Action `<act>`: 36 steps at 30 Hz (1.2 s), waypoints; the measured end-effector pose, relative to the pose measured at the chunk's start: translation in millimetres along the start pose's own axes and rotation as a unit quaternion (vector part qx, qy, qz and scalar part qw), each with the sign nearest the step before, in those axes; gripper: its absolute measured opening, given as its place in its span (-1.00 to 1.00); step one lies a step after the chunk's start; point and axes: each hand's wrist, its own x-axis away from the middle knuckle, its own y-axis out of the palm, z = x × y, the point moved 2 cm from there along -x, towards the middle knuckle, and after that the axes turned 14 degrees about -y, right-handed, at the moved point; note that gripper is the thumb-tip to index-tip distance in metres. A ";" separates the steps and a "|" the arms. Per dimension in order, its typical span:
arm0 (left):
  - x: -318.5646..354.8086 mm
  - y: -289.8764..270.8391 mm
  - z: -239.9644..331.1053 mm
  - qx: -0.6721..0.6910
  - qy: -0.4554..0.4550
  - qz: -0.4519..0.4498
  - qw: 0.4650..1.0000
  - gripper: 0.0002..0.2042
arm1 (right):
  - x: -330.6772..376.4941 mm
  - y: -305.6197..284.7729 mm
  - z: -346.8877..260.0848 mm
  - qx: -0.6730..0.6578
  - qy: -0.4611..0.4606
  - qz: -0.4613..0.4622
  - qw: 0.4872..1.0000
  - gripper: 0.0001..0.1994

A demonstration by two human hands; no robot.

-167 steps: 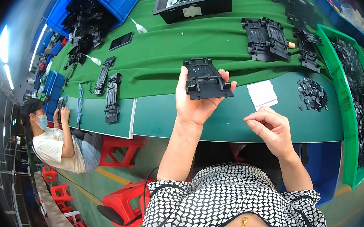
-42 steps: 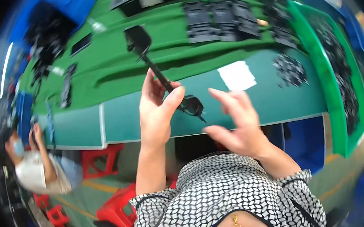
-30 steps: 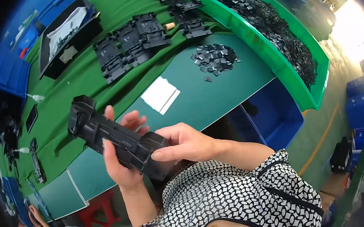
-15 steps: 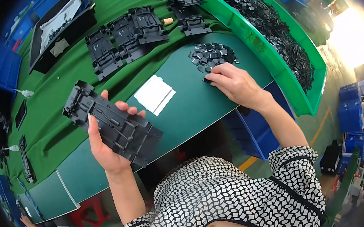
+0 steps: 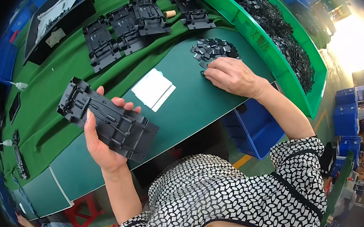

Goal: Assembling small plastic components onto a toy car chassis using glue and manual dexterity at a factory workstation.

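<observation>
My left hand (image 5: 102, 147) grips a long black moulded plastic chassis (image 5: 115, 124). The thumb lies along its near side and the fingertips show past the far edge. The chassis is tilted above the table's front edge, ribbed side up. Over to the right, my right hand (image 5: 233, 78) has its fingers pinched together at the near edge of a pile of small black flat pieces (image 5: 215, 49). One small black piece (image 5: 203, 73) shows at the fingertips, partly hidden by them. Between the hands lies a stack of white cards (image 5: 153, 90).
Several similar black chassis (image 5: 123, 29) lie on the green cloth (image 5: 61, 88), with a cork-coloured plug (image 5: 170, 14) beside them. A long green bin (image 5: 267, 46) full of small black pieces flanks the right side. A blue bin (image 5: 253, 128) sits below the table edge. A black crate (image 5: 31, 49) stands far left.
My right hand has moved slightly away from me, closer against the pile, fingers still pinched. The chassis in my left hand has shifted a little to the left in view.
</observation>
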 end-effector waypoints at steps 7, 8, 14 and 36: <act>4.5 0.9 1.4 -0.008 -0.004 0.041 0.999 -0.47 | -11.4 4.7 11.1 -0.017 0.055 -0.042 0.997 -0.85; 4.4 0.1 1.6 -0.009 -0.007 0.042 0.999 -0.48 | -10.5 1.2 12.8 -0.031 0.062 -0.026 0.997 -0.84; 4.6 -2.7 2.2 0.026 -0.016 0.013 0.999 -0.48 | -12.3 -14.2 -4.2 -0.050 0.086 -0.052 0.994 -0.83; 6.3 -3.3 2.8 0.037 -0.009 0.031 0.999 -0.53 | -21.2 -1.5 4.7 -0.036 0.116 -0.085 0.989 -0.86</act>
